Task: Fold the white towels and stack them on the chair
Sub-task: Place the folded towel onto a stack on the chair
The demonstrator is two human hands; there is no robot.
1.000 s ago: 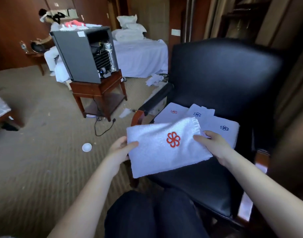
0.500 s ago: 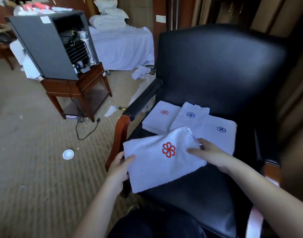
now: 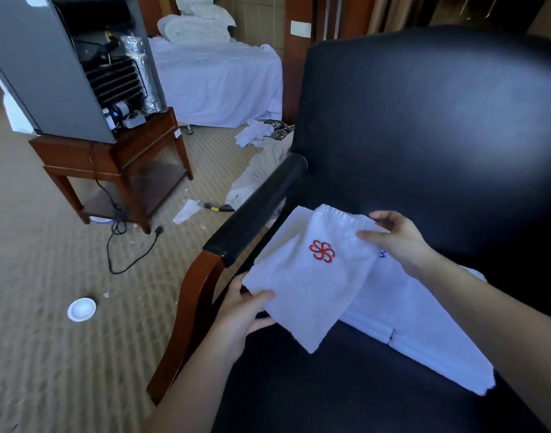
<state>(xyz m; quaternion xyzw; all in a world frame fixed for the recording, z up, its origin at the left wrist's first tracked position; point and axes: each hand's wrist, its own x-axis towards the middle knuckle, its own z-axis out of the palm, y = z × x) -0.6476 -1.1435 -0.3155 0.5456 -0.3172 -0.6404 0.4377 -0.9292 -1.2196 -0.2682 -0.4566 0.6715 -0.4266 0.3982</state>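
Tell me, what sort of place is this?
Most likely a hotel guest room: a bed with white linen, a mini fridge on a wooden stand, and a logo-stitched white towel held over a black armchair.

Person, seen from the head camera: left forearm (image 3: pixel 190 385) and right forearm (image 3: pixel 486 307), both bare from the frame edge down to the wrist. Left hand (image 3: pixel 240 317) and right hand (image 3: pixel 402 242), likewise bare, each showing a thumb and fingers (image 3: pixel 383 216) of plain rounded outline. Nails and finer surface detail are too blurred to catalogue; both forearms read smooth and even along their length.
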